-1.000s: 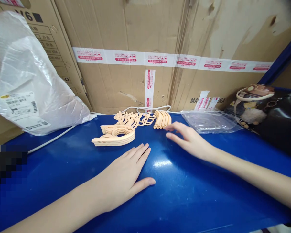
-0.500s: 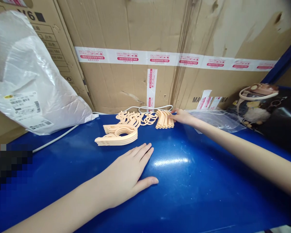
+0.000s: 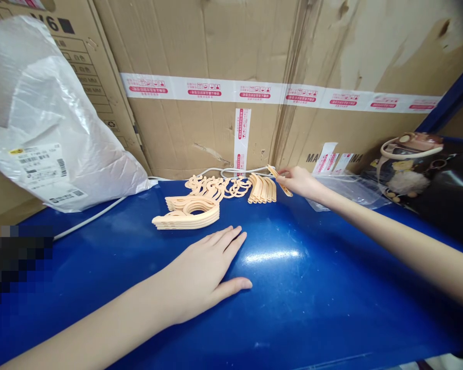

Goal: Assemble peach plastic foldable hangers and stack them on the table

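The right hand (image 3: 299,182) is just to the right of the row of cream bars (image 3: 262,188), its fingers pinching 1 loose curved bar (image 3: 286,191). That bar leans at a slant beside the row, its upper end pointing toward the row's far side and its lower end toward the near right. The bars in the row lie side by side, with their open ends facing the person.

The left hand (image 3: 200,280) is in front of the row and to its left, palm down on the blue tabletop (image 3: 301,308); its fingers are released and stretched out, and the thumb is held apart.

Directly left of the row lies a tangle of cream hooks (image 3: 214,189). Farther left of the row, and nearer the person, is a neat stack of cream pieces (image 3: 189,222) with a round opening.

Behind the row stand cardboard boxes (image 3: 204,133) crossed by printed tape (image 3: 177,87). To the right of the row lies a clear plastic bag (image 3: 343,192), partly behind the right forearm. Well to the left of the row is a large white bag (image 3: 69,128) with a label.
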The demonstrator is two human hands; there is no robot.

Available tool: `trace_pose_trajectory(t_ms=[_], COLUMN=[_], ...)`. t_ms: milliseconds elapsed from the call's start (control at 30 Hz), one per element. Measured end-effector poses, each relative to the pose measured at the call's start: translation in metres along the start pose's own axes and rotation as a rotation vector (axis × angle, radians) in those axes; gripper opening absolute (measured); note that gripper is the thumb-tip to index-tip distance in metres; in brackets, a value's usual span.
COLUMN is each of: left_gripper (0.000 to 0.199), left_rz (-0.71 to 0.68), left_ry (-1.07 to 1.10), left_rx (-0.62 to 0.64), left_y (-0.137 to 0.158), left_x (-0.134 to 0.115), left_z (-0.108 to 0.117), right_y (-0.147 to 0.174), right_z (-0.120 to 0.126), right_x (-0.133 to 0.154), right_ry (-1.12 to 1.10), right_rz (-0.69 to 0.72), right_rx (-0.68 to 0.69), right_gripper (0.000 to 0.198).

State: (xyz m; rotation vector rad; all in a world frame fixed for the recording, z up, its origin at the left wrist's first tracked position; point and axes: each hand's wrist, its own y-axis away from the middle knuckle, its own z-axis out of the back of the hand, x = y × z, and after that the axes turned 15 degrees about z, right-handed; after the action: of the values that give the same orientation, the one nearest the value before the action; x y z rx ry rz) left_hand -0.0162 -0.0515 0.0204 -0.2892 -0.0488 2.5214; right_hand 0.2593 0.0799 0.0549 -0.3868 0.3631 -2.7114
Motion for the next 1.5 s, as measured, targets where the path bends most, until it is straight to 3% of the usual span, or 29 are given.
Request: trace_pose_trajectory(t_ms=[133,267,367,467,700,900,1100,1233,1367,1500], left_gripper=[0.062,0.049,0.023,0.016,0.021,0.021,0.023,0.021,0.021,0.022], left_rz=[0.029,0.054,0.058,0.041,-0.023,-0.169,-0.161,-0.147,-0.127,-0.096], left_ry=[0.028,0.091,0.132,0.169,0.068,-0.081,-0.133,-0.141,-0.145,-0.128], left_rx=[-0.131,-0.259,-0.203,-0.083,-0.052,-0.045,-0.108,-0.091,-0.07,-0.048], left_y=[-0.004,-0.008,-0.01,-0.012,-0.01,-0.006,-0.005,-0.005,-0.005,-0.006], left_x=[-0.004,-0.006,-0.003,-0.001,-0.003,-0.003,-0.006,-0.007,-0.007,-0.008], left_z=[0.006,0.012,0.012,0.01,0.012,0.017,0.016,0.014,0.014,0.016], right_y=[0.045,0.09,0.106,0.11,0.111,0.111,0.11,0.111,0.092,0.044], right_z=[0.009,0.001,-0.006,-0.01,-0.013,-0.014,-0.016,-0.014,-0.002,0.009], right_x=[0.033,0.066,0.076,0.077,0.074,0.072,0.069,0.07,0.066,0.055], right_ry=[-0.078,-0.089,-0.044,0.002,0.054,-0.025,-0.057,-0.088,-0.067,0.109], right_rz=[0.245,0.665,0.827,0.901,0.889,0.859,0.884,0.878,0.729,0.567], right_rx=[0.043,0.162,0.199,0.171,0.179,0.209,0.215,0.188,0.078,0.03], right_gripper=[0.037,0.039,0.036,0.029,0.016,0.023,0.024,0.035,0.032,0.019])
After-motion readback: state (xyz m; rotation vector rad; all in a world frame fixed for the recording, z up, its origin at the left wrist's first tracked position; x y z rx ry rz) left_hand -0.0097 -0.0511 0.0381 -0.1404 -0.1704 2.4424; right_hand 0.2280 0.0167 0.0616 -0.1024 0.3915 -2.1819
